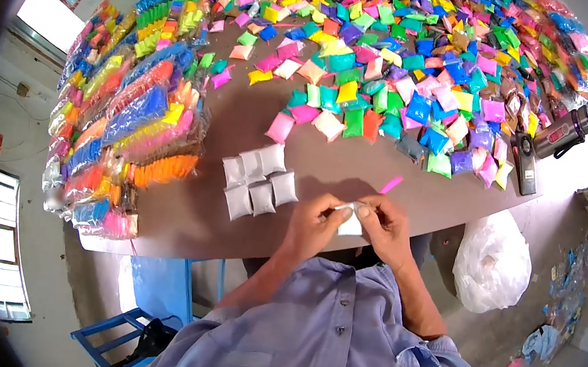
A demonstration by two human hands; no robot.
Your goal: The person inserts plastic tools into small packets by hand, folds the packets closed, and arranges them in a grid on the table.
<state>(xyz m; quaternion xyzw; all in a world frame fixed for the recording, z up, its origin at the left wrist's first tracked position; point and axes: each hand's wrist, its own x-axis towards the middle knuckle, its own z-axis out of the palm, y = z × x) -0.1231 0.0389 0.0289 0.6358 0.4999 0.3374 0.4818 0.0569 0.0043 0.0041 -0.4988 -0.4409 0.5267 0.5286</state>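
Observation:
A small white packet [351, 224] is pinched between both hands at the table's front edge. My left hand [316, 222] grips its left side, thumb and fingers together. On its right side my right hand [381, 227] is closed, the thumb pressed on the packet's top. To the left of my hands, several white packets [262, 196] lie in a close group on the brown table [222, 114]. A thin pink strip [392, 185] rests just beyond my right hand.
Loose coloured packets [354, 122] cover the table's far side. Bundled packets in clear bags [135, 111] are stacked at the left. A dark handheld tool [525, 163] and a metallic cylinder [564, 132] lie at the right. A white plastic bag [494, 261] stands beyond the front edge.

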